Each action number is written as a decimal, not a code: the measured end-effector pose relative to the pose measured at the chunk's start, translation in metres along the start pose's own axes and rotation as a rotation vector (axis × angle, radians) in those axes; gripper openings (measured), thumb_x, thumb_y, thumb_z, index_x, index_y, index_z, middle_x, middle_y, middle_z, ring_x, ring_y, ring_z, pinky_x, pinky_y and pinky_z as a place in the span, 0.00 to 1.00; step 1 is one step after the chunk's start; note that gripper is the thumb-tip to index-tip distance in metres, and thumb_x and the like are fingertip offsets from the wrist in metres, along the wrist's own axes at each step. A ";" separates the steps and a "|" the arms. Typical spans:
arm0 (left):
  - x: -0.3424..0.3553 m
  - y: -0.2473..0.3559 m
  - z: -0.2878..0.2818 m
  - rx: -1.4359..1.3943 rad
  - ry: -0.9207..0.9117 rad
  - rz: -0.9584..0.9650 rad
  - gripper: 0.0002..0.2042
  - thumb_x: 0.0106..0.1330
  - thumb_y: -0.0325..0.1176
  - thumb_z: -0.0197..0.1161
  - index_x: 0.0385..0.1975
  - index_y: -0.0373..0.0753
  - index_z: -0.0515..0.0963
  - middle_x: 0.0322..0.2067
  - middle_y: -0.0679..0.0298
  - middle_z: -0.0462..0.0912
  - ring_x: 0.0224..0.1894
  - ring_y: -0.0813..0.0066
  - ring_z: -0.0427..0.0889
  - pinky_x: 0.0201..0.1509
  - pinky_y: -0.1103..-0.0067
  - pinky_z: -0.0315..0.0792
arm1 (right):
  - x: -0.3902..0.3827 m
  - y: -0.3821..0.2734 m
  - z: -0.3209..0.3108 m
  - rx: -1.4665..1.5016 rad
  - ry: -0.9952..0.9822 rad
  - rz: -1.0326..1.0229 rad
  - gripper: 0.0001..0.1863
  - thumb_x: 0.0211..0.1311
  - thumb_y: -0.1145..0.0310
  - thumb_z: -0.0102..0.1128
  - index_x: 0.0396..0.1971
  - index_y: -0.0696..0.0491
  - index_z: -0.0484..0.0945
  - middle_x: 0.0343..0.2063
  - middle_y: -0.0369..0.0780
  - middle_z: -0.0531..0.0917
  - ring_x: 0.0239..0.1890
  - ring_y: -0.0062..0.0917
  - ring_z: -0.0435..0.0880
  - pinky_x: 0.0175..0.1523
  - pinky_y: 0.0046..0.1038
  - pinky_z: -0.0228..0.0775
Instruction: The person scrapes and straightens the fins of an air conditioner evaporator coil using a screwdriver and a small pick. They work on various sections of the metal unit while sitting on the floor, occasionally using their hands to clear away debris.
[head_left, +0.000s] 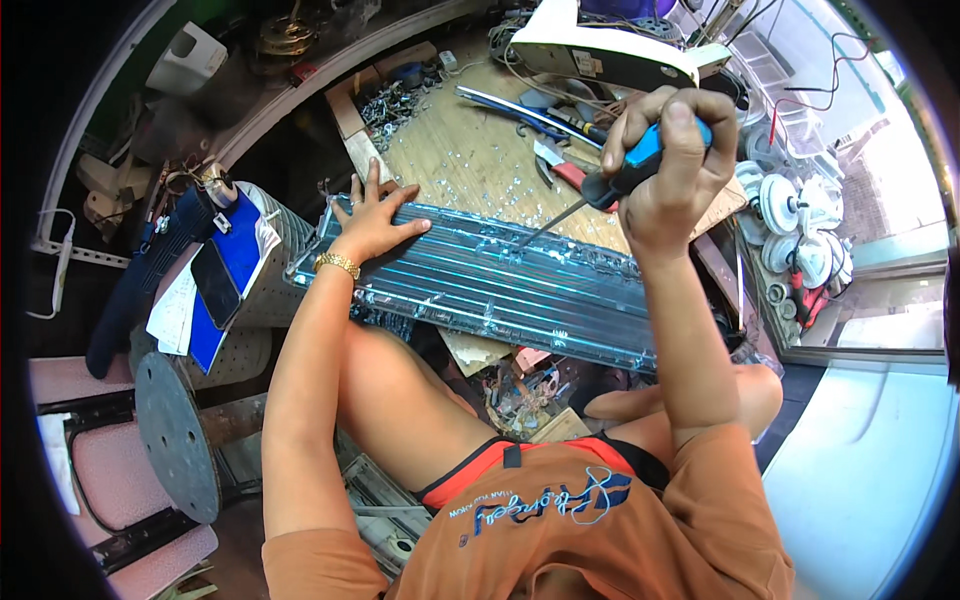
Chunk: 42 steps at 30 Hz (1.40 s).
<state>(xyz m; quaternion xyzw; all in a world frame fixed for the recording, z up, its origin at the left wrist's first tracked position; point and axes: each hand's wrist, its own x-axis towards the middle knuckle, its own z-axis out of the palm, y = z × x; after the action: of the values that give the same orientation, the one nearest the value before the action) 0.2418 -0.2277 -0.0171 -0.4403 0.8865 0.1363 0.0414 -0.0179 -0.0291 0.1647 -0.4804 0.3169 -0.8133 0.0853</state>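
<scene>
A long, dark panel with shiny lengthwise strips lies across the near side of the wooden board and over my lap. My left hand rests on its left end with the fingers spread, a gold band at the wrist. My right hand is wrapped round the blue and black handle of a screwdriver. The screwdriver slants down to the left, and its tip meets the panel's far edge near the middle. Whether the tip is wedged in there I cannot tell. Small shiny bits lie along that edge.
Beyond the panel, red-handled pliers lie on the wooden board, among scattered shiny bits. Screws are heaped at its far left corner. A phone lies on a blue folder at left. White round parts stand at right.
</scene>
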 end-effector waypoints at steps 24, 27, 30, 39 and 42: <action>-0.011 0.009 -0.010 0.088 0.087 0.033 0.39 0.58 0.65 0.72 0.71 0.66 0.73 0.84 0.54 0.40 0.83 0.37 0.37 0.74 0.28 0.33 | 0.003 -0.038 -0.061 0.000 0.053 -0.021 0.04 0.78 0.69 0.51 0.42 0.53 0.69 0.25 0.43 0.76 0.17 0.25 0.75 0.22 0.26 0.71; -0.016 0.044 -0.028 0.143 0.198 0.252 0.33 0.58 0.49 0.77 0.67 0.60 0.76 0.79 0.55 0.54 0.81 0.41 0.49 0.75 0.32 0.43 | -0.008 -0.027 -0.070 -0.018 0.015 -0.064 0.05 0.77 0.70 0.52 0.41 0.54 0.68 0.24 0.42 0.76 0.16 0.24 0.74 0.22 0.24 0.70; -0.028 0.092 -0.031 -0.180 0.093 0.609 0.22 0.61 0.40 0.74 0.57 0.50 0.82 0.63 0.59 0.76 0.67 0.50 0.72 0.71 0.55 0.67 | -0.011 -0.037 -0.071 -0.023 -0.009 -0.052 0.04 0.77 0.70 0.52 0.40 0.54 0.68 0.24 0.43 0.75 0.17 0.25 0.75 0.22 0.25 0.70; -0.053 0.142 0.005 -0.187 0.117 0.666 0.25 0.57 0.32 0.77 0.58 0.47 0.84 0.63 0.56 0.75 0.65 0.50 0.74 0.69 0.63 0.71 | 0.024 -0.074 -0.081 0.168 -0.052 -0.164 0.05 0.78 0.69 0.47 0.43 0.55 0.67 0.25 0.47 0.76 0.17 0.30 0.74 0.19 0.29 0.71; -0.050 0.143 0.010 -0.250 0.111 0.644 0.24 0.57 0.30 0.77 0.57 0.46 0.85 0.63 0.57 0.76 0.65 0.51 0.74 0.70 0.64 0.71 | 0.022 -0.062 -0.075 0.146 -0.113 -0.167 0.06 0.78 0.69 0.48 0.43 0.56 0.67 0.25 0.48 0.76 0.16 0.28 0.72 0.19 0.29 0.71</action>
<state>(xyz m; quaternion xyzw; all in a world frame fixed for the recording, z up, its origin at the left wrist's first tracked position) 0.1586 -0.1045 0.0125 -0.1464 0.9572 0.2258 -0.1063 -0.0818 0.0420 0.1920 -0.5428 0.2103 -0.8101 0.0696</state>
